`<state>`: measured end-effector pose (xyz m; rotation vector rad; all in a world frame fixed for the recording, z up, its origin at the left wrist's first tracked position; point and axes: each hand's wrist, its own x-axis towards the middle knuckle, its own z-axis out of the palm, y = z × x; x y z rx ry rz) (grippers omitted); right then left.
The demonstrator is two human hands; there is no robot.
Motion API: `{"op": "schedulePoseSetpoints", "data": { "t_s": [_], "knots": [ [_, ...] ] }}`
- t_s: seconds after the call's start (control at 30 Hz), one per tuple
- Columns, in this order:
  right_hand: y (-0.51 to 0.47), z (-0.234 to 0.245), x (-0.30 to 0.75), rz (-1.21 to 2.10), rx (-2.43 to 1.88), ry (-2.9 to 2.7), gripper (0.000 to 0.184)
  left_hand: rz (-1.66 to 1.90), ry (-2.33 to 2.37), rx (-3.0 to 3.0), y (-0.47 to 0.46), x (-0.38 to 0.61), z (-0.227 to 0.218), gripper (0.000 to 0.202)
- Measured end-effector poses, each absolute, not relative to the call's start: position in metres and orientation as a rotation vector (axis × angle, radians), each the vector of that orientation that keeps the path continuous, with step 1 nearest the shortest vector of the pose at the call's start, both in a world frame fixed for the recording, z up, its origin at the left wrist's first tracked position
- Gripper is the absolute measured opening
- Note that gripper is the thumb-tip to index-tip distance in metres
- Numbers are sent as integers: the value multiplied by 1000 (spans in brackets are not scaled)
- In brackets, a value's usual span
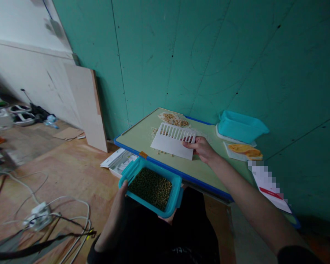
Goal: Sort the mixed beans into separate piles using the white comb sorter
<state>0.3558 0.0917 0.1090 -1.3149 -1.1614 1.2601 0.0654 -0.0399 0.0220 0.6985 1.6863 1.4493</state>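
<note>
My left hand (118, 198) holds a turquoise plastic container (178, 192) below the table's front edge. Its thumb lies on the left rim, and fingertips show under the near right corner. Small round beans (150, 185) fill the bottom, dark on the left and yellowish on the right. Over the table, my right hand (202, 148) grips a white scraper (173, 143) by its right side, thumb on top. A row of slots runs along the scraper's far edge. Loose yellowish beans (173, 119) lie in a patch behind it, with several more around its left and near edges.
The pale green table (134, 137) has a blue edge and stands against a green wall. At its right are a turquoise bin (240, 126), a yellow cloth (244, 149) and a white paper (269, 183). A power strip (40, 216) with cables lies on the floor left.
</note>
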Motion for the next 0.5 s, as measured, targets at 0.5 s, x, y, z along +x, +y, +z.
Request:
{"op": "schedulePoseSetpoints", "data": {
  "t_s": [0.5],
  "knots": [
    [88, 106, 354, 1293, -1248, -1296, 46, 1438, 1533, 682, -56, 88, 55, 48]
  ]
}}
